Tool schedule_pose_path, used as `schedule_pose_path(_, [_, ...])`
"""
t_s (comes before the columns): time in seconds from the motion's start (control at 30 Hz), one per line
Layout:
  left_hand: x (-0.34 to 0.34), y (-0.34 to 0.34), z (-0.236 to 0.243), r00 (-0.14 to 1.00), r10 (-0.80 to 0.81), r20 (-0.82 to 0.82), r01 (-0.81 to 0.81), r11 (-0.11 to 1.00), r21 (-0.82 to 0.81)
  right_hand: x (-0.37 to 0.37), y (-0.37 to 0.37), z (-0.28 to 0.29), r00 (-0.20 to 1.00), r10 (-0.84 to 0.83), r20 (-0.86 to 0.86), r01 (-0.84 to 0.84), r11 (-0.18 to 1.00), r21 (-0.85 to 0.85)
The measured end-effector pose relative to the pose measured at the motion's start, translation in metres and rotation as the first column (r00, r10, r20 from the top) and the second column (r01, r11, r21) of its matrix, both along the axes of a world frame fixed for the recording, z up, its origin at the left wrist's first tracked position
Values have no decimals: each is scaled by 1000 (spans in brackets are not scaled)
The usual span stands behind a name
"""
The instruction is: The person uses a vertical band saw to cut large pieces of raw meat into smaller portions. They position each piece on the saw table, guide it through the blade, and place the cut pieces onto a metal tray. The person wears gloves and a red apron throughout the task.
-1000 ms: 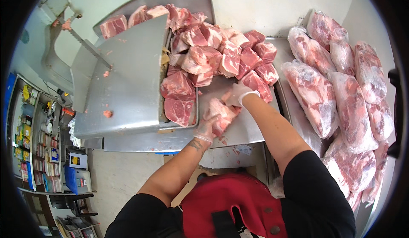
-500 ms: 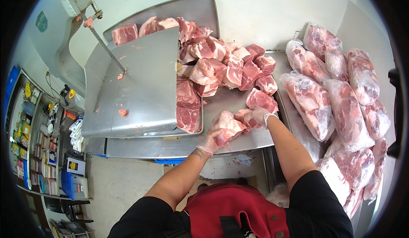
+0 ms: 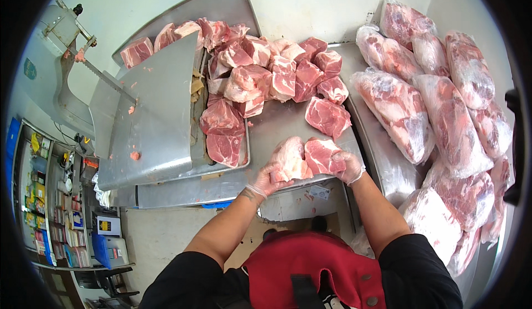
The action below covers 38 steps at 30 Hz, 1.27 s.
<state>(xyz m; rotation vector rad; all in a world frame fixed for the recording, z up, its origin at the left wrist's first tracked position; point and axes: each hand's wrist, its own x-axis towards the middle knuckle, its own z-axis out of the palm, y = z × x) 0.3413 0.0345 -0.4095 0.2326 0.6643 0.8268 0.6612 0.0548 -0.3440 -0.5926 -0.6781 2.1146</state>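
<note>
My left hand [image 3: 265, 180], in a thin clear glove, grips a pale pink chunk of raw meat [image 3: 289, 159] at the near edge of the steel table [image 3: 277, 123]. My right hand [image 3: 348, 166], also gloved, holds a redder chunk [image 3: 322, 155] pressed against the first one. Just beyond them lies a single red cut [image 3: 328, 117]. A heap of cut meat pieces [image 3: 266, 71] covers the far part of the table.
A band saw [image 3: 69, 60] with its steel sliding table [image 3: 149, 115] stands at the left. Large bagged meat joints [image 3: 438, 109] are stacked on the right counter. Shelves of small goods [image 3: 50, 209] line the lower left. A red apron [image 3: 310, 270] is at the bottom.
Both hands have drawn back from the heap toward the near table edge, carrying the two meat chunks with them. The view has tilted so the saw sits further left.
</note>
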Motion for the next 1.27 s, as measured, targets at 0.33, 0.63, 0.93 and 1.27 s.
schedule_pose_path(0.33, [-51, -59, 22, 946, -321, 41, 317, 945, 83, -32, -129, 49, 988, -149, -37, 152, 982, 112])
schedule_pose_path(0.63, [-27, -102, 11, 793, -603, 83, 606, 796, -7, -34, -296, 23, 866, -454, -211, 474, 879, 53])
schedule_pose_path(0.93, [153, -206, 58, 406, -902, 147, 912, 410, -1, 22, -528, 60, 602, -704, -376, 785, 608, 117])
schedule_pose_path(1.27, [475, -499, 156, -149, -832, -534, 730, -457, 509, 183, -840, 22, -424, -851, -309, 889, -328, -319])
